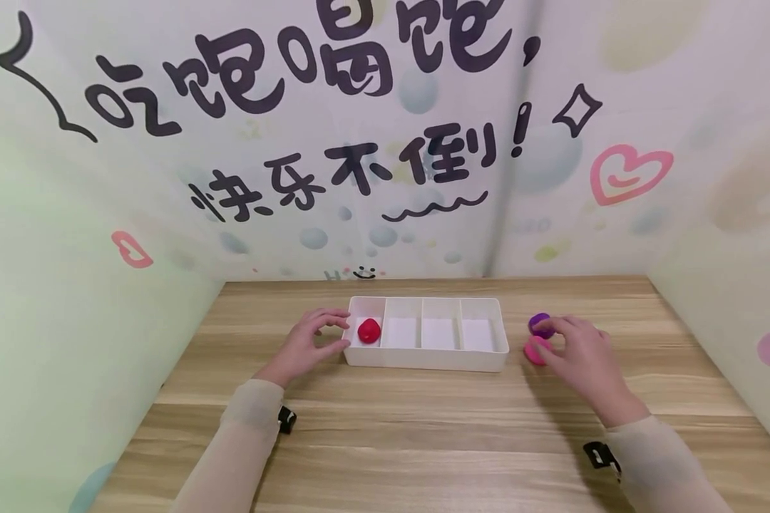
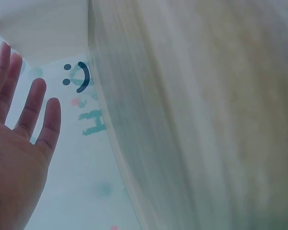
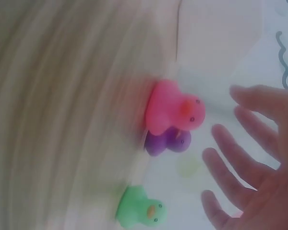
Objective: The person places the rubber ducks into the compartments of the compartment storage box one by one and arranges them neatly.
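Observation:
A white divided tray [image 1: 426, 358] stands at the back of the wooden table, with a red rubber duck [image 1: 368, 330] in its leftmost compartment. My left hand [image 1: 306, 343] is at the tray's left end, fingers spread and fingertips right by its wall. To the right of the tray, my right hand [image 1: 585, 356] hovers over a pink rubber duck [image 3: 169, 108] and a purple rubber duck [image 3: 165, 141], its fingers apart and holding nothing. A green rubber duck [image 3: 138, 207] shows in the right wrist view; in the head view my hand hides it.
Behind the table [image 1: 417, 434] rises a printed wall [image 1: 334, 249] with dark lettering. Side walls [image 1: 70, 320] flank the table on both sides. The tray's other compartments are separated by thin white dividers.

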A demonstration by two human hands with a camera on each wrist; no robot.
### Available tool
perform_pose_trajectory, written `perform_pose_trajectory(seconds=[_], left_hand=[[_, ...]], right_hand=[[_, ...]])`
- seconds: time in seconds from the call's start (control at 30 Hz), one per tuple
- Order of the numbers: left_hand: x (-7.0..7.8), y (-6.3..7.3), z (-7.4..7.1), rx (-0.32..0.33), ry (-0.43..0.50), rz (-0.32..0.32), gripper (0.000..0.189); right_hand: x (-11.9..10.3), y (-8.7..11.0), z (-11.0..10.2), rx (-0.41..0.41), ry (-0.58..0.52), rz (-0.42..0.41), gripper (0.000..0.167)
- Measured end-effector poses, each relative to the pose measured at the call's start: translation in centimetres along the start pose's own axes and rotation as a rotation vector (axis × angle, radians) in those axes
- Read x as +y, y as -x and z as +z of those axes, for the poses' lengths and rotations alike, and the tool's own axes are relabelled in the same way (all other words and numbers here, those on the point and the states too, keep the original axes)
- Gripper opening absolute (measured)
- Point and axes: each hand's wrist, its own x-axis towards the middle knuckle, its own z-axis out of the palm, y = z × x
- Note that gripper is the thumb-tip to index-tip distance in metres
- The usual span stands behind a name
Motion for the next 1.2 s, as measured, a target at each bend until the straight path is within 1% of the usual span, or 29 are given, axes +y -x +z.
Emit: perform_pose_trajectory(seconds=[0.13,0.23,0.5,0.63,0.8,1.03,1.2], left_hand=[[0.0,0.0,0.0,0.001,0.004,0.001,0.028],[0.0,0.1,0.1,0.004,0.006,0.003,0.027],[-0.1,0.2,0.1,0.014,-0.008,0.009,0.026],[0.0,0.1,0.0,0.012,-0.01,0.003,0.029],[0.0,-0.1,0.0,-0.002,-0.003,-0.01,0.03],[-0.1,0.1,0.2,0.012,-0.01,0.027,0.028],[-0.1,0.1,0.1,0.013,-0.004,0.008,0.027]], right_hand=[[0.4,0.0,-0.2,-0.096,0.012,0.05,0.033],[0.6,0.1,-0.4,-0.142,0.03,0.066,0.038],[1.3,0.0,-0.5,-0.204,0.029,0.079,0.042],[1.7,-0.1,-0.3,-0.235,0.028,0.087,0.04],[2.0,-0.1,0.0,-0.24,0.041,0.084,0.036],[2.0,-0.1,0.1,-0.231,0.06,0.062,0.033],[2.0,0.0,0.2,-0.222,0.064,0.056,0.032]])
